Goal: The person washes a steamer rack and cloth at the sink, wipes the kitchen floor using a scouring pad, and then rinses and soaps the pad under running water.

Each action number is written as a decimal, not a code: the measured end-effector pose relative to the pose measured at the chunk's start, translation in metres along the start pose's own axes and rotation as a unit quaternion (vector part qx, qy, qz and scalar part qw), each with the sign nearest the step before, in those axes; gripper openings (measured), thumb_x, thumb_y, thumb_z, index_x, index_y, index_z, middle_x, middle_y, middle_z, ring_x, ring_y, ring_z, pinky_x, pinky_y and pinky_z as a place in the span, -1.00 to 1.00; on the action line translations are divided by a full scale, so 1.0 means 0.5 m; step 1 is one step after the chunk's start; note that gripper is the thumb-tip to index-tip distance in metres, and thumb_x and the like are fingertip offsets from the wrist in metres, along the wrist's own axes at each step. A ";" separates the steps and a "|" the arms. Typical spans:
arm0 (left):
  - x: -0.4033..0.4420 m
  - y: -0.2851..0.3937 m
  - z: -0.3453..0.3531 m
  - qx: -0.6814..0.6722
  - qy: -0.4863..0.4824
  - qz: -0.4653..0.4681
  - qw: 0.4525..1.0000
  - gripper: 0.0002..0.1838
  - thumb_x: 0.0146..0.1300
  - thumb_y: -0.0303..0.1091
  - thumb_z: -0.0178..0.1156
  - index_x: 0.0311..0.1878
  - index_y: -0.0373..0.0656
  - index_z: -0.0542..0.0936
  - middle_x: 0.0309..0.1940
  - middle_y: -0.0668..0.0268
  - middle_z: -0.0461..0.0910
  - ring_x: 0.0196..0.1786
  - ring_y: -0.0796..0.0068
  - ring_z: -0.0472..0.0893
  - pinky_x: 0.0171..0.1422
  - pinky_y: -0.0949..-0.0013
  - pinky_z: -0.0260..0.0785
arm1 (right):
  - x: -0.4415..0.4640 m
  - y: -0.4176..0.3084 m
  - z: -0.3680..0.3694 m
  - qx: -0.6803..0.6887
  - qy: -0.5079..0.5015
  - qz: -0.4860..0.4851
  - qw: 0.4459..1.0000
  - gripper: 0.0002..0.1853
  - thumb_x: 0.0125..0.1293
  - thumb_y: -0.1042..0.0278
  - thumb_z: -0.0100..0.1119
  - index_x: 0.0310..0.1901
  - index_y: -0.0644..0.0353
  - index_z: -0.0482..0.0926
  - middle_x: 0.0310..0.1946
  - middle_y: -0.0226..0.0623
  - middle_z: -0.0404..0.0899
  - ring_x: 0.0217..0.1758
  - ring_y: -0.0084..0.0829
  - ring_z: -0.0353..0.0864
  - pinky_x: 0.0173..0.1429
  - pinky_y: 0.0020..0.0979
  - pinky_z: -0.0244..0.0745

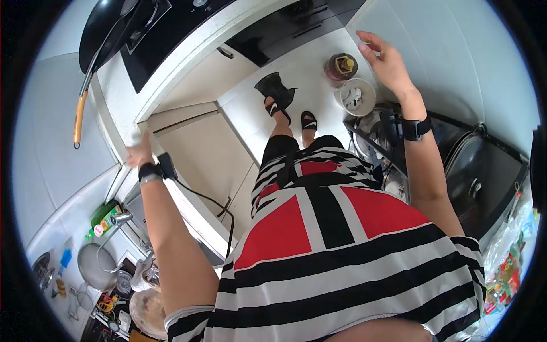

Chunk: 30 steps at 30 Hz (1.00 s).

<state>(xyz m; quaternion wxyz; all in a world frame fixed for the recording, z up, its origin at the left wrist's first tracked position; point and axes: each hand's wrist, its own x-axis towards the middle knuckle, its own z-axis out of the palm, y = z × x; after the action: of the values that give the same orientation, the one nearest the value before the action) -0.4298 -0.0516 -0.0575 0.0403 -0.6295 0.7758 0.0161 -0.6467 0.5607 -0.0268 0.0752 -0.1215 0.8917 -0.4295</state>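
White kitchen countertop [115, 94] | beside left hand [139, 153] | cannot tell left grip, blurred; right hand [388, 64] open | could snag black wrist cable [233, 225] on dark cabinet handle [227, 205], given loose slack

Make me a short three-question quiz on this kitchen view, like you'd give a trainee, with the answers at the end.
1. True or false: the right hand is closed around a frying pan's handle.

2. Multiple choice: what stands right beside the bottle on the floor?
A) A round bin
B) A chair
C) A kettle

3. Fill in the missing word: the sandals on the person's feet are mostly ____ in color.

Key: 1. False; the hand is open and holds nothing. 2. A. 3. Black.
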 end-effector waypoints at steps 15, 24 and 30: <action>-0.130 -0.128 0.084 0.029 0.051 0.013 0.998 0.13 -0.10 0.31 0.30 0.49 0.21 -0.08 0.51 0.14 -0.27 0.55 0.19 -0.28 0.32 -0.50 -0.34 | 0.414 -0.118 0.251 -0.046 0.097 -0.175 0.979 -0.71 0.25 0.11 0.20 -0.42 0.17 0.53 -0.42 -0.19 0.53 -0.44 -0.31 0.49 -0.32 -0.26 0.38; -0.127 -0.136 0.099 -0.012 0.092 0.039 0.995 0.15 -0.16 0.28 0.38 0.47 0.19 -0.01 0.50 0.15 -0.21 0.54 0.20 -0.25 0.27 -0.52 -0.31 | 0.457 -0.143 0.295 -0.160 0.187 -0.155 0.957 -0.66 0.27 0.17 0.10 -0.53 0.24 0.39 -0.54 -0.07 0.43 -0.44 0.02 0.45 -0.35 -0.11 0.33; -0.130 -0.131 0.093 -0.028 0.088 0.039 0.995 0.19 -0.18 0.31 0.37 0.48 0.11 -0.02 0.50 0.18 -0.19 0.54 0.21 -0.23 0.28 -0.50 -0.30 | 0.448 -0.155 0.295 -0.180 0.213 -0.172 0.945 -0.70 0.27 0.19 0.09 -0.53 0.18 0.40 -0.52 -0.13 0.44 -0.40 -0.03 0.49 -0.34 -0.11 0.37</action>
<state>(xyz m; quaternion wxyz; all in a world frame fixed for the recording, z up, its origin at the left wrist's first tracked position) -0.3505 0.0016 -0.0969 -0.0467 -0.5989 0.7993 -0.0164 -0.8145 0.3409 -0.0642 -0.2145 -0.1905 0.9149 -0.2840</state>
